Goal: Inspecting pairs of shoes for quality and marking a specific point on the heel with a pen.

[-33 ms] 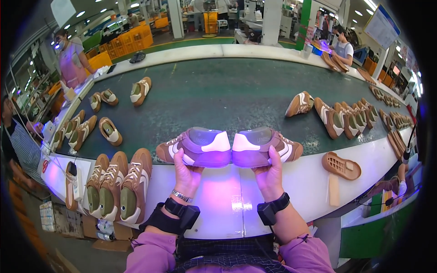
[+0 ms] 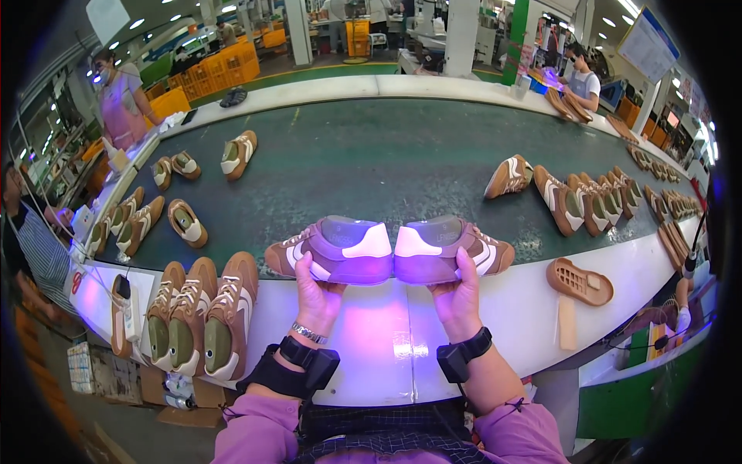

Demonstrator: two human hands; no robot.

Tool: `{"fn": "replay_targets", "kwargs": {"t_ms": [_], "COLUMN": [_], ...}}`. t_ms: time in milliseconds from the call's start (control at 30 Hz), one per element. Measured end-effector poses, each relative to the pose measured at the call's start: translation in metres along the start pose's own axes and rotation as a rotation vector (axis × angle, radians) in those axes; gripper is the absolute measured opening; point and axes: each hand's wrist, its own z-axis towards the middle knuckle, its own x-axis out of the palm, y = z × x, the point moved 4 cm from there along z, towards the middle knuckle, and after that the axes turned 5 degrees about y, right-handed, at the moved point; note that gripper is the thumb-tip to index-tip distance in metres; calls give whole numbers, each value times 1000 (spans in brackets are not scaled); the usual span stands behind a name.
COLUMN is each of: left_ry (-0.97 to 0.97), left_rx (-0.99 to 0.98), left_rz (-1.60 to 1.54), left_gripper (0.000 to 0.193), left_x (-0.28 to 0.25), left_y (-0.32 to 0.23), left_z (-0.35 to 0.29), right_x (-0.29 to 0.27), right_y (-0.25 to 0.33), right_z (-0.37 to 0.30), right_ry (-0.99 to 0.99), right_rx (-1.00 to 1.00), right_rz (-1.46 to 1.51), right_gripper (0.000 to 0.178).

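Above the white ledge in front of me I hold two brown and white sneakers heel to heel. My left hand is closed around the left sneaker, thumb on its near side and toe pointing left. Closed in the same way, my right hand grips the right sneaker, whose toe points right. Their white heel patches meet or nearly meet in the middle, and purple light falls on both. The fingers beneath the soles are mostly hidden.
Three laced sneakers stand on the ledge at left. A loose brown sole and a tan strip lie at right. More sneakers rest on the green belt. Other people work at far left and far right.
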Motion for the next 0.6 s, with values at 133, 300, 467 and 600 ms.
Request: {"fn": "replay_targets", "kwargs": {"t_ms": [133, 300, 467, 600], "left_ry": [21, 20, 3, 4], "left_rx": [3, -5, -8, 9], "left_rz": [4, 5, 16, 39], "left_gripper": [52, 53, 53, 51], "left_x": [-1, -1, -2, -1], "left_y": [0, 1, 1, 0], "left_z": [1, 1, 3, 4], "right_x": [1, 0, 2, -2], "right_y": [0, -1, -1, -3], "right_z": [-1, 0, 1, 3], "right_ry": [0, -3, -9, -20], "right_rx": [5, 8, 15, 16], "right_rz": [-3, 14, 30, 26], "right_gripper": [49, 50, 50, 48]}}
